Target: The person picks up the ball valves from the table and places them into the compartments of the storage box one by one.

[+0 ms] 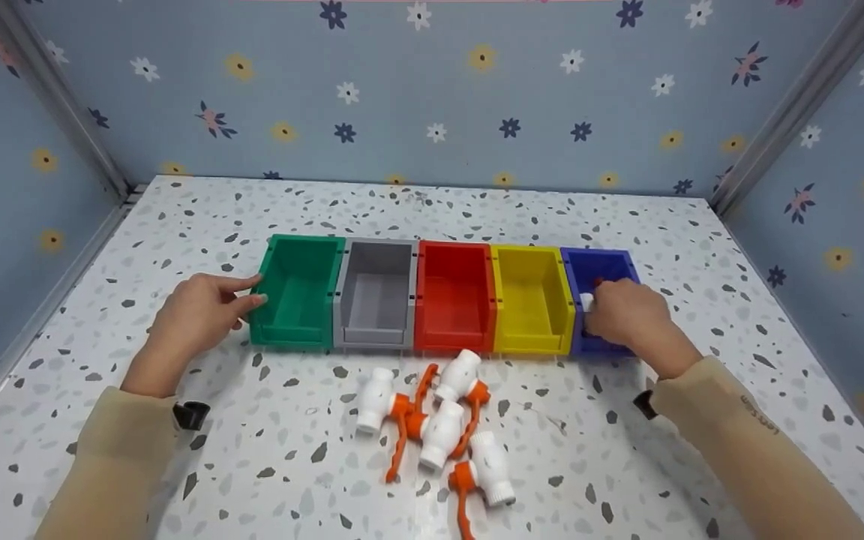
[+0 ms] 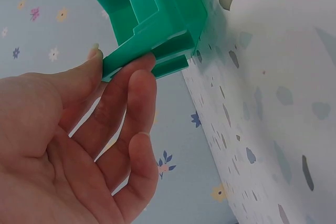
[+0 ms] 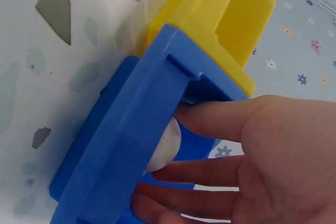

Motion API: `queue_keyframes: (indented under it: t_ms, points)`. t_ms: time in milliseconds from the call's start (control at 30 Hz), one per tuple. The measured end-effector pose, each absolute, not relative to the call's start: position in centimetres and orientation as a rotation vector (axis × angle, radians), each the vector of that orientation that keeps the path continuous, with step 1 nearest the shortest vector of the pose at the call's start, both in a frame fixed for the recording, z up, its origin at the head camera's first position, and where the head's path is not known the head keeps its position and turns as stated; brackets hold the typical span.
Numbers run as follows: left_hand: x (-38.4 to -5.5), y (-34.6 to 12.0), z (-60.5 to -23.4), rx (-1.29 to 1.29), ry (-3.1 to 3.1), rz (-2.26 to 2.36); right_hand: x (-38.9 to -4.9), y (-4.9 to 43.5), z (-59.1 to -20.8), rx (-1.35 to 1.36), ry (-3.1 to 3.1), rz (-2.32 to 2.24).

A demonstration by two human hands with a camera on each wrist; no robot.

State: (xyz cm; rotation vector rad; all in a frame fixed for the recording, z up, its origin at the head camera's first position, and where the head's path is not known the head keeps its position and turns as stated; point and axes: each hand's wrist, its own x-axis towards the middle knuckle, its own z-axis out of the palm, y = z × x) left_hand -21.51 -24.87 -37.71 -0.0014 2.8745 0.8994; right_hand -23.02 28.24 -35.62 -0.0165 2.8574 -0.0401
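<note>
My left hand (image 1: 196, 315) pinches the left wall of the green bin (image 1: 297, 337) between thumb and fingers, which the left wrist view shows close up. At the other end of the row, my right hand (image 1: 631, 311) reaches into the blue bin (image 1: 601, 259). It holds a white plastic ball valve (image 3: 167, 145) there between thumb and fingers; most of the valve is hidden by the bin's front wall and the hand. On the tabletop in front of the bins lie several white ball valves (image 1: 443, 435) with orange lever handles, loosely heaped together.
Between the green and blue bins stand a grey bin (image 1: 376, 337), a red bin (image 1: 454, 341) and a yellow bin (image 1: 532, 343), joined side by side. The speckled white tabletop (image 1: 432, 206) is bounded by flower-patterned panels (image 1: 432, 90) at the back and sides.
</note>
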Motion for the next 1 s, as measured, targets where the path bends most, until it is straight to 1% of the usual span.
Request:
queue_keyframes:
  t_ms: [500, 1000]
  points:
    - [-21.5, -25.0, -37.6, 0.013, 2.87, 0.91, -20.8, 27.1, -32.9, -0.178, 3.055, -0.409]
    - [-21.5, -25.1, -37.7, 0.005, 2.848, 0.924, -17.3, 22.9, -33.8, -0.583, 3.049, -0.476]
